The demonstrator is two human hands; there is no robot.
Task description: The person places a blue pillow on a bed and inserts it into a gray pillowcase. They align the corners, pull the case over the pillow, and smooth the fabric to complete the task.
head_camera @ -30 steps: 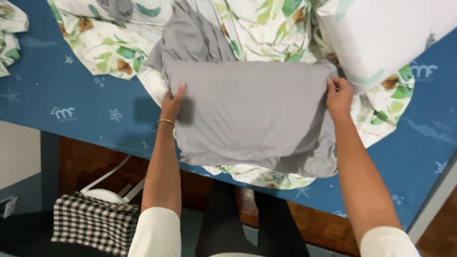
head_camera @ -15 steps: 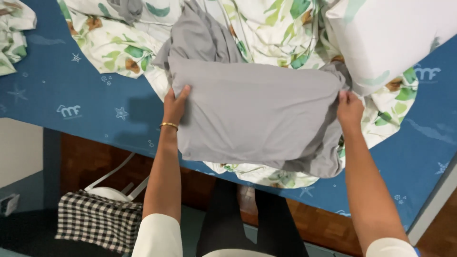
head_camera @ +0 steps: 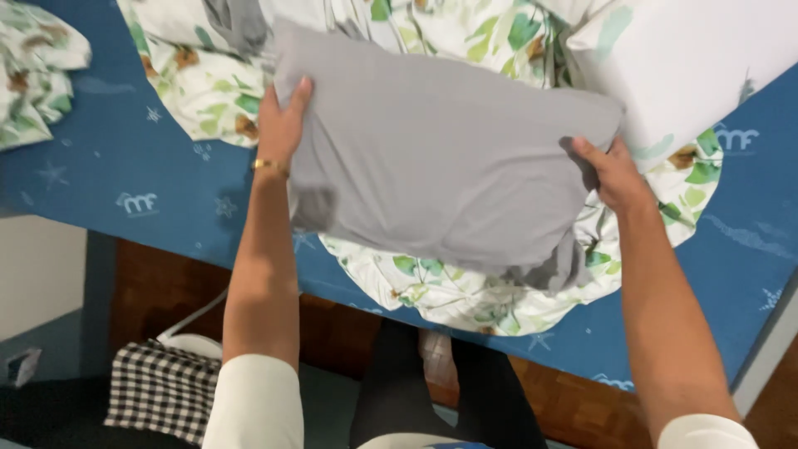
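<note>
A folded grey cloth (head_camera: 440, 158) is held flat above a white sheet with a green leaf print (head_camera: 465, 291) on a blue mattress (head_camera: 125, 183). My left hand (head_camera: 283, 120) grips the cloth's left edge, thumb under, fingers on top. My right hand (head_camera: 611, 175) grips its right edge. A loose grey corner hangs down at the lower right of the cloth.
A white pillow (head_camera: 698, 58) lies at the upper right, touching the cloth's far corner. More leaf-print fabric (head_camera: 33, 75) sits at the upper left. Below the mattress edge are a wooden floor (head_camera: 332, 324), a black-and-white checked item (head_camera: 158, 391) and a white object with a cable.
Both hands have lifted the grey cloth and carried it away from me, further up over the leaf-print sheet. The grip on both edges has stayed the same.
</note>
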